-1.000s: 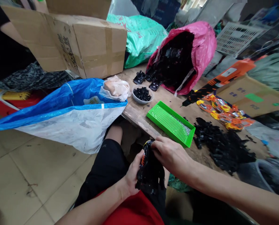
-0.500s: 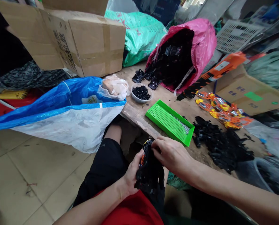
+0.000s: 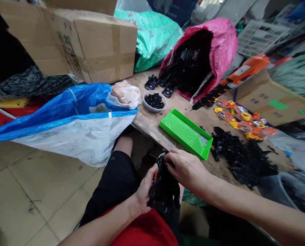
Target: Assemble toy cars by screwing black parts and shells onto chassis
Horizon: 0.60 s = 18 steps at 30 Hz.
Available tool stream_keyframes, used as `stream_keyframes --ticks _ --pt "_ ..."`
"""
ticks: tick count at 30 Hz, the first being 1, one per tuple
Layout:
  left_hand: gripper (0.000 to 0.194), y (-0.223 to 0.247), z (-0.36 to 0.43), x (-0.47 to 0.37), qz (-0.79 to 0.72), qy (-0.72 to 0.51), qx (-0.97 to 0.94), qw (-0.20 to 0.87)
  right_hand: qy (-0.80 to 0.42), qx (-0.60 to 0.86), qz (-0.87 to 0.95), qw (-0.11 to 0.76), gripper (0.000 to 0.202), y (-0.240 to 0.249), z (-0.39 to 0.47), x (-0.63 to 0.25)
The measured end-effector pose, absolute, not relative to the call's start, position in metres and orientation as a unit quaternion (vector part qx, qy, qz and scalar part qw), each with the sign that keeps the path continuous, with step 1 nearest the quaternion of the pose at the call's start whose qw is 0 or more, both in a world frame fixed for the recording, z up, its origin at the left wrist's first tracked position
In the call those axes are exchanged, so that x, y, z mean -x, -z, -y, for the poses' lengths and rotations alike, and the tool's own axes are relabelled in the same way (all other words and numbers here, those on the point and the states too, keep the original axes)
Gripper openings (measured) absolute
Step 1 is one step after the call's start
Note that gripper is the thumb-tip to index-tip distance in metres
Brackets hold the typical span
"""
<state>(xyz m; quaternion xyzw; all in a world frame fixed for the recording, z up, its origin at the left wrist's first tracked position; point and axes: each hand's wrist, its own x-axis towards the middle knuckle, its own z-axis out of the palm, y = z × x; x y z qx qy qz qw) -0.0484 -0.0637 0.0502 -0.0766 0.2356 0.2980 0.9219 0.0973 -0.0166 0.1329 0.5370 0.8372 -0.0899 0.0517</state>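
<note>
Over my lap, my left hand (image 3: 145, 188) grips a black plastic part (image 3: 163, 191) with orange marks by its left side. The fingers of my right hand (image 3: 184, 167) are bent and pressed at the part's upper end; whatever they pinch there is too small to tell. Beyond my hands a green perforated tray (image 3: 178, 131) holds small silvery pieces. Left of it is a clear round bowl (image 3: 154, 108) of small black pieces. A pile of black parts (image 3: 244, 157) lies to the right.
A pink sack (image 3: 225, 44) of black parts lies open at the back. Orange and yellow pieces (image 3: 244, 119) lie beside a cardboard box (image 3: 275, 102). At the left are a blue and white sack (image 3: 72, 133), a large carton (image 3: 108, 48) and a person's dark clothing (image 3: 26, 82).
</note>
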Motion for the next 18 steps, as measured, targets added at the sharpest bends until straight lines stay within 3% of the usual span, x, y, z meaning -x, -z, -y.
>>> stream_keyframes --ticks 13,18 --pt "0.052 -0.048 0.067 0.050 -0.237 -0.293 0.042 0.925 0.110 -0.528 -0.841 0.023 0.012 -0.133 0.018 -0.098" --pt "0.054 -0.055 0.060 0.052 -0.221 -0.297 0.038 0.928 0.150 -0.503 -0.845 -0.101 0.020 -0.152 0.014 -0.104"
